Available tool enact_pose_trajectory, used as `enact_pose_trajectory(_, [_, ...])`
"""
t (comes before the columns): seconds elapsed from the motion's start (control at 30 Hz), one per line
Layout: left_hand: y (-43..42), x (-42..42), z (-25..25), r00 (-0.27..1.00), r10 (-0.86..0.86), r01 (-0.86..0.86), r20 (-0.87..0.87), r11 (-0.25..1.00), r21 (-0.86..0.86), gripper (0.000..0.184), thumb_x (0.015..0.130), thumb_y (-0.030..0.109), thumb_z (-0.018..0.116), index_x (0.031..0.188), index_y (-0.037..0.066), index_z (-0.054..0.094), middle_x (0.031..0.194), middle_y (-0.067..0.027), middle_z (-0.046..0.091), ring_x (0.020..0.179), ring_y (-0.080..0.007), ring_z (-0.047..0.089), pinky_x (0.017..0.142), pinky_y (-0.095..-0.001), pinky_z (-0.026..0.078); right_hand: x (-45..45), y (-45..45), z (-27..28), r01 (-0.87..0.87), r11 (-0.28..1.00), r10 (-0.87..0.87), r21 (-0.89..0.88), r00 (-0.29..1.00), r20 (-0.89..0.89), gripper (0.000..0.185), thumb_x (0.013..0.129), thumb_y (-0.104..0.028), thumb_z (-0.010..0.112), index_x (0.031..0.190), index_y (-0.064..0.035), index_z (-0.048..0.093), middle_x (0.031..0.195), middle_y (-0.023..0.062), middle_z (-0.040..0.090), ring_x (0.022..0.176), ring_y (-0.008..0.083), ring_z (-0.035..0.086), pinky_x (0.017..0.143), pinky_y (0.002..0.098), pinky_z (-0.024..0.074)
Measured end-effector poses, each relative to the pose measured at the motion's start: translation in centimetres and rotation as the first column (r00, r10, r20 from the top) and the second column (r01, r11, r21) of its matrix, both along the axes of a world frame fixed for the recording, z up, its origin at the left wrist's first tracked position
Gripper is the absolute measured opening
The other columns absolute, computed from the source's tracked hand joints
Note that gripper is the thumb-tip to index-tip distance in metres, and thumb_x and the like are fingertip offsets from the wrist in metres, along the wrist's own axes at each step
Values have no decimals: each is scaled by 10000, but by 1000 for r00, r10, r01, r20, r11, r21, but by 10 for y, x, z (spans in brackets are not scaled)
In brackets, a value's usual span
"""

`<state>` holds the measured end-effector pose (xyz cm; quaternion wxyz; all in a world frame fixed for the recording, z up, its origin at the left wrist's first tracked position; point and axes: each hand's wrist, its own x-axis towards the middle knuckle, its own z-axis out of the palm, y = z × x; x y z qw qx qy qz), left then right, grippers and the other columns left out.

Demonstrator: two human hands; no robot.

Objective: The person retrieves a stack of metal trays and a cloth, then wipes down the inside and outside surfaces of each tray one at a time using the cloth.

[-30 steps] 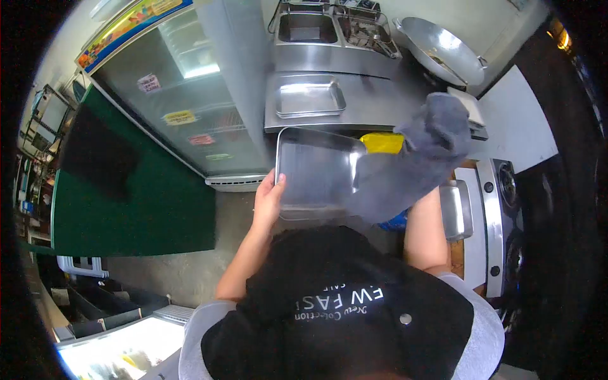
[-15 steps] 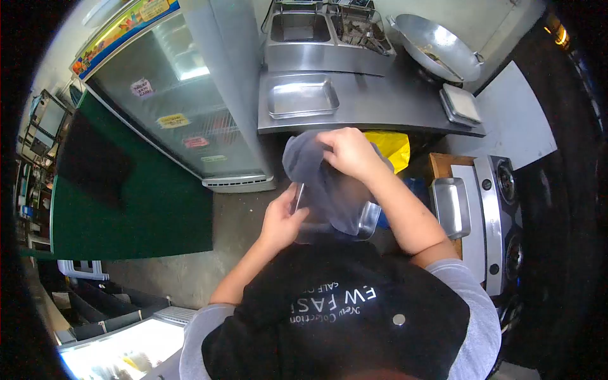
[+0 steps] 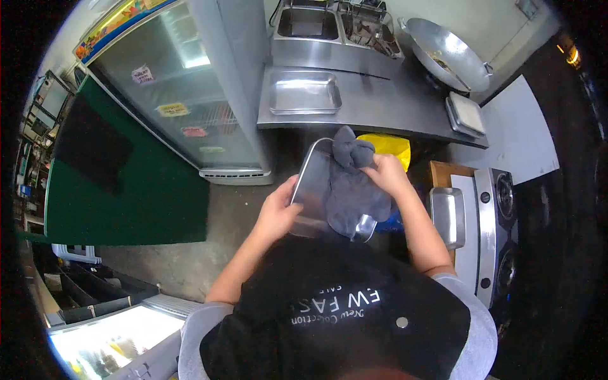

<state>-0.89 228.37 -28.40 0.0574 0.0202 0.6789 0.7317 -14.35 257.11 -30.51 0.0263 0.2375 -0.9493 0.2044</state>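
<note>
Close in front of my body is a shiny metal tray (image 3: 311, 183), tilted, with its left rim in the grip of my left hand (image 3: 279, 206). My thumb lies over the inner side of that rim. A dark grey cloth (image 3: 356, 193) drapes across the tray's right half and hides much of it. Its bunched top end is pinched by my right hand (image 3: 387, 175) near the tray's far right side. The tray's lower right corner shows below the cloth.
A steel counter (image 3: 373, 104) ahead carries a metal tray (image 3: 305, 95), a fryer (image 3: 335, 50), a wok (image 3: 446, 54) and stacked containers (image 3: 467, 115). To the right are another tray (image 3: 448, 216) and a gas stove (image 3: 493, 234). A glass-door fridge (image 3: 177, 101) and green-topped table (image 3: 145, 196) stand left.
My right hand has moved right and slightly down with the cloth, which has slid off the tray's left half. The tray's inside now shows. My left hand still holds the rim.
</note>
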Motion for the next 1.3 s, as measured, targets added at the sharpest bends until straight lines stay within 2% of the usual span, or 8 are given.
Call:
enact_pose_trajectory(0.13, [-7, -44, 11, 998, -60, 63, 19, 915, -400, 543, 810, 13, 577, 1339, -34, 464, 1235, -147, 603, 1130, -228, 586, 936, -333, 468, 1, -2, 18, -12, 994, 17, 108, 999, -44, 295, 781, -286, 689, 755, -2, 612, 782, 232, 639, 788, 419, 627, 717, 501, 498])
enact_pose_trajectory(0.2, [3, -58, 25, 997, -49, 66, 57, 939, -337, 423, 837, 84, 567, 1237, -50, 529, 1115, -214, 648, 1055, -313, 629, 897, -385, 486, -4, -4, 12, -35, 995, 41, 96, 997, -64, 280, 786, -272, 676, 757, -3, 604, 786, 233, 641, 789, 421, 625, 723, 502, 499])
enact_pose_trajectory(0.3, [12, -73, 13, 998, 18, -57, -62, 689, -723, 254, 862, 118, 475, 1013, -47, 595, 933, -308, 621, 931, -469, 581, 833, -502, 461, -5, -11, 23, -22, 992, 33, 120, 996, -87, 265, 781, -260, 668, 758, -5, 600, 781, 234, 643, 788, 418, 629, 731, 504, 502])
enact_pose_trajectory(0.53, [42, -62, 32, 994, -74, -5, -75, 673, -739, 273, 820, 19, 478, 1068, -8, 588, 980, -279, 627, 964, -470, 573, 857, -493, 457, 0, -78, 74, -240, 970, 243, 45, 928, -284, 216, 687, -165, 679, 712, 11, 557, 739, 208, 613, 752, 396, 619, 705, 475, 504])
enact_pose_trajectory(0.6, [47, -59, 34, 855, -93, -250, -510, 788, -562, 360, 795, -39, 480, 1147, -2, 548, 1096, -266, 601, 1038, -443, 560, 904, -440, 457, 0, -90, 77, -307, 950, 311, 60, 905, -290, 198, 678, -150, 674, 718, 4, 557, 736, 198, 611, 752, 394, 617, 706, 472, 506])
enact_pose_trajectory(0.77, [48, -23, 58, 866, 49, -265, -498, 888, -375, 463, 786, -69, 458, 1241, 7, 500, 1154, -254, 582, 1082, -423, 558, 940, -411, 447, 7, -84, 73, -423, 906, 421, 13, 896, -141, 174, 736, -187, 657, 798, -34, 603, 817, 177, 656, 796, 380, 642, 707, 478, 517])
enact_pose_trajectory(0.97, [21, -7, 29, 999, -17, -28, -49, 607, -794, 414, 791, -14, 445, 1198, -10, 517, 1041, -284, 600, 989, -481, 559, 863, -515, 448, 10, -47, 64, -224, 968, 224, 117, 975, 7, 237, 732, -279, 706, 826, -65, 665, 823, 189, 667, 821, 387, 646, 754, 471, 524])
enact_pose_trajectory(1.3, [22, 6, 40, 977, 5, -139, -212, 768, -626, 342, 765, -13, 445, 1096, -10, 530, 1007, -290, 596, 967, -480, 550, 849, -522, 438, 22, 37, -9, 111, 942, -29, -316, 967, 254, 277, 696, -159, 706, 943, -34, 690, 859, 174, 691, 837, 352, 665, 772, 399, 518])
